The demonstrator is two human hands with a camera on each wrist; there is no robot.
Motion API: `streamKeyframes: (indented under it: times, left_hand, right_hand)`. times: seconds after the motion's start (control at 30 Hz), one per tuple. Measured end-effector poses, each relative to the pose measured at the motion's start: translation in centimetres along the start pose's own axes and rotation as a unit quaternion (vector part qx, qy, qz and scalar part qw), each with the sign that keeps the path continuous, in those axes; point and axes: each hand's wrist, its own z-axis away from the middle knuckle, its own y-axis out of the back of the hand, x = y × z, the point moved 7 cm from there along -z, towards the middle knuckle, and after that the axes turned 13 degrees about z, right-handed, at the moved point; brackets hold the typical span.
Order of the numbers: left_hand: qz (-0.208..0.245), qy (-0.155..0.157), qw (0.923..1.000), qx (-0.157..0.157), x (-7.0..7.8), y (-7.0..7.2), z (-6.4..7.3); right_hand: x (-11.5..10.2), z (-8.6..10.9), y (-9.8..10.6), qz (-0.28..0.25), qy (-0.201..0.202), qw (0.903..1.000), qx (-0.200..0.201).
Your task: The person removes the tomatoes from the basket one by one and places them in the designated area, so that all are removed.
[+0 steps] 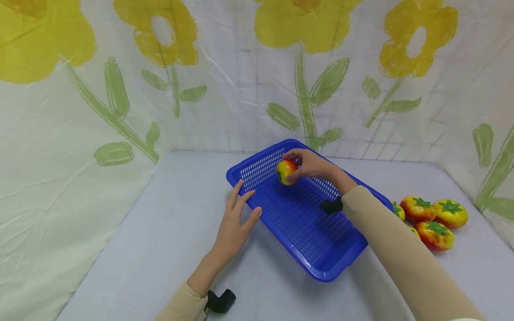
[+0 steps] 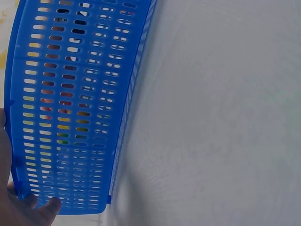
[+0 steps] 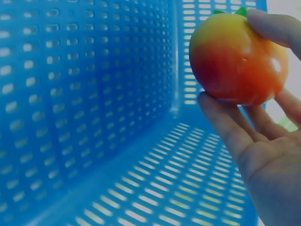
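Note:
A blue plastic basket (image 1: pixel 297 249) with slotted walls lies at an angle in the middle of the head view. My left hand (image 1: pixel 234 225) holds its left rim, with some fingertips (image 2: pixel 51 205) against the outer wall in the left wrist view. Inside the basket, near its far end, my right hand (image 1: pixel 311 165) grips a red and yellow toy tomato (image 1: pixel 286 172). The right wrist view shows this tomato (image 3: pixel 237 61) between thumb and fingers, above the slotted floor, with a bit of green leaf at its top.
Several more toy tomatoes (image 1: pixel 435 235) with green leaf tops sit on the white table (image 1: pixel 168 214) to the right of the basket. The right forearm partly covers them. Behind the table hangs a white curtain (image 1: pixel 229 89) with yellow flowers.

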Motion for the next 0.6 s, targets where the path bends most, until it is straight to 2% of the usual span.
streamKeyframes:
  times: [0.17, 0.3, 0.6]
  left_hand:
    - [0.0, 0.002, 1.0, -0.001, 0.1, 0.1, 0.0]
    - [-0.002, -0.002, 1.0, 0.002, 0.3, 0.2, -0.1]
    - [0.005, -0.004, 1.0, -0.002, 0.0, 0.1, 0.0]
  right_hand:
    - [-1.1, 0.4, 0.5, 0.017, 0.01, 0.9996, -0.021]
    - [-2.3, 1.0, 1.8, 0.014, 0.02, 0.9993, -0.028]
    - [-3.4, 3.4, 5.8, 0.001, 0.035, 0.9994, 0.003]
